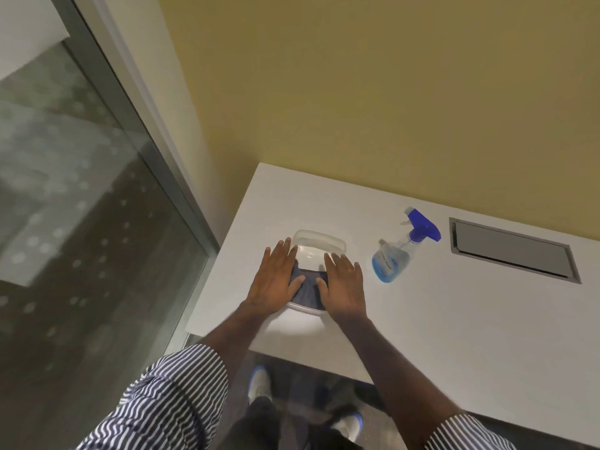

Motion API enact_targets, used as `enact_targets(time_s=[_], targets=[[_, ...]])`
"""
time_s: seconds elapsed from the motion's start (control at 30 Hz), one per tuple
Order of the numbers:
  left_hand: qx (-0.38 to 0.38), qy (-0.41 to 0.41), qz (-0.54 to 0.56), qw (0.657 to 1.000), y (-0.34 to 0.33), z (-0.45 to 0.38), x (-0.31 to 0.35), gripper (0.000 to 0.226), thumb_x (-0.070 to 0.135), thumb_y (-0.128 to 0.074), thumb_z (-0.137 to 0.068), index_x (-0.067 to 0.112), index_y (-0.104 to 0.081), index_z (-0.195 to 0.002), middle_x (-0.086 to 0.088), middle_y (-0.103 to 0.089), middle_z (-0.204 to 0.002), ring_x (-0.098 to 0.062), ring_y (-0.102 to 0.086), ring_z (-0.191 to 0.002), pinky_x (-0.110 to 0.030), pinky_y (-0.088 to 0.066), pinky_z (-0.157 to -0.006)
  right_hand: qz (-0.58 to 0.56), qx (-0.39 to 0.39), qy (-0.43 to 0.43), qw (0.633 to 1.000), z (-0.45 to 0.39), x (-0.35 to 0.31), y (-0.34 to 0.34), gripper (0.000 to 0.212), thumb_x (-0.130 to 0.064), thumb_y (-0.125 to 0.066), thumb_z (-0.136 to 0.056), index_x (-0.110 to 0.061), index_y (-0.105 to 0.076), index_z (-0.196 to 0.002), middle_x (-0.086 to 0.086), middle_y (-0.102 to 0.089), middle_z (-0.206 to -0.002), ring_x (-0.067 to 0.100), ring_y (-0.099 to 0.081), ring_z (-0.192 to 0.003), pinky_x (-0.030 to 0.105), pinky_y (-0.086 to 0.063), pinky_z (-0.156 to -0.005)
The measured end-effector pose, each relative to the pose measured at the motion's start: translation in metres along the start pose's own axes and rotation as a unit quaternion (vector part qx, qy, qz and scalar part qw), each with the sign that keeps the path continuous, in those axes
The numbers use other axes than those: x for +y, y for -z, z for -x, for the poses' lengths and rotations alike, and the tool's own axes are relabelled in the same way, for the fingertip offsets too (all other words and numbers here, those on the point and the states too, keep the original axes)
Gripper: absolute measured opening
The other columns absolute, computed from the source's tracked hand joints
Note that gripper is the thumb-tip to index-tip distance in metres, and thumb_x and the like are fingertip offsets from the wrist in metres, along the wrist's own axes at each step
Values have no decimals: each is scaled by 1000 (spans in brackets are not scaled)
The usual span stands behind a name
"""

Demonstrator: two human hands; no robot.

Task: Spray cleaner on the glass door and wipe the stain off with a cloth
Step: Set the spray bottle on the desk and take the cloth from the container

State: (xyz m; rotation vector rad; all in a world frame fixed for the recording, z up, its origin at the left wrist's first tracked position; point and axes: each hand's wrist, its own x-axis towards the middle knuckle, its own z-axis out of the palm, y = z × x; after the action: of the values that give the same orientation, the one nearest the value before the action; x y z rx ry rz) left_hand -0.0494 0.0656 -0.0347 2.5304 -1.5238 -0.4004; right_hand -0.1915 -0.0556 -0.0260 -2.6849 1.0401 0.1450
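Observation:
A dark grey cloth (308, 289) lies in a clear plastic container (319, 243) on the white table (454, 303). My left hand (276, 280) rests flat on the container's left side, fingers straight, thumb touching the cloth. My right hand (342, 282) lies flat on its right side, thumb on the cloth too. A spray bottle (394, 259) with a blue trigger head and blue liquid lies to the right of my hands, untouched. The glass door (74, 222) stands at the left, dotted with pale marks.
A metal-framed recessed panel (513, 251) is set in the table at the right. A yellow wall (357, 92) runs behind the table. The door's grey frame (156, 151) sits between glass and wall. My feet (259, 384) stand on the dark floor below the table edge.

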Motion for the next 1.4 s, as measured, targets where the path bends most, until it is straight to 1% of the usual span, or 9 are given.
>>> enact_targets(time_s=[0.07, 0.13, 0.2, 0.43, 0.6, 0.77, 0.93, 1.27, 1.4], targets=[[44, -36, 4, 998, -4, 3, -3, 74, 47, -42, -107, 5, -17, -162, -17, -10, -171, -35, -12, -160, -52, -10, -131, -5, -8, 9, 1000, -8, -6, -2, 53, -39, -41, -107, -21, -39, -156, 2, -41, -163, 22, -32, -153, 45, -7, -128], [139, -102, -14, 985, -13, 4, -6, 62, 36, -65, -100, -6, -52, -143, -25, -47, -153, -44, -46, -143, -60, -44, -113, 7, -16, 21, 1000, -15, -13, -5, 51, -34, -43, -105, -17, -44, -153, 5, -48, -157, 24, -38, -148, 46, -5, -127], [175, -123, -38, 976, -22, 1, -8, 56, 34, -75, -94, -7, -65, -130, -25, -61, -140, -44, -57, -132, -60, -54, -100, 44, -41, 28, 998, -23, -18, -7, 50, -34, -45, -104, -15, -48, -150, 7, -52, -153, 26, -41, -146, 49, -1, -127], [-12, -15, 4, 1000, -35, -19, -10, 81, 62, -46, -101, 12, -26, -162, -10, -21, -171, -32, -21, -159, -54, -16, -130, 160, -138, 6, 977, -42, -25, -11, 49, -50, -43, -105, -15, -60, -135, 5, -62, -140, 28, -43, -145, 61, 9, -125], [16, -34, 9, 999, -47, -18, -15, 77, 51, -45, -103, 6, -22, -162, -16, -17, -171, -37, -20, -158, -55, -19, -128, 167, -163, 47, 971, -45, -21, -22, 59, -52, -41, -105, -13, -49, -148, 7, -51, -154, 30, -30, -153, 61, 7, -126], [22, -41, 49, 998, -54, -20, -17, 75, 54, -28, -106, 7, -13, -163, -15, -9, -172, -35, -10, -160, -52, -15, -130, 145, -170, 55, 973, -52, -24, -35, 65, -55, -44, -102, -14, -45, -151, 6, -57, -147, 30, -42, -145, 63, 8, -124], [19, -40, 83, 996, -55, -18, -17, 66, 39, -32, -110, 5, -11, -162, -16, -4, -171, -36, -5, -160, -56, -19, -128, 131, -164, 50, 976, -61, -26, -35, 47, -43, -48, -102, -14, -59, -137, 8, -63, -135, 29, -52, -135, 65, 7, -126], [29, -35, 116, 992, -51, -17, -15, 66, 51, -13, -107, 14, -4, -161, -12, -2, -172, -34, -2, -160, -57, -16, -128, 7, -126, 25, 992, -63, -18, -40, 35, -34, -56, -95, -16, -62, -124, 2, -69, -124, 27, -57, -129, 54, 7, -127], [37, -40, 151, 987, -53, -16, -16, 66, 50, -17, -107, 15, -3, -161, -11, 2, -172, -33, -1, -160, -58, -15, -129, -80, -100, 5, 992, -61, -17, -38, 40, -35, -64, -95, -15, -60, -130, 7, -71, -123, 30, -59, -127, 52, -14, -130]])
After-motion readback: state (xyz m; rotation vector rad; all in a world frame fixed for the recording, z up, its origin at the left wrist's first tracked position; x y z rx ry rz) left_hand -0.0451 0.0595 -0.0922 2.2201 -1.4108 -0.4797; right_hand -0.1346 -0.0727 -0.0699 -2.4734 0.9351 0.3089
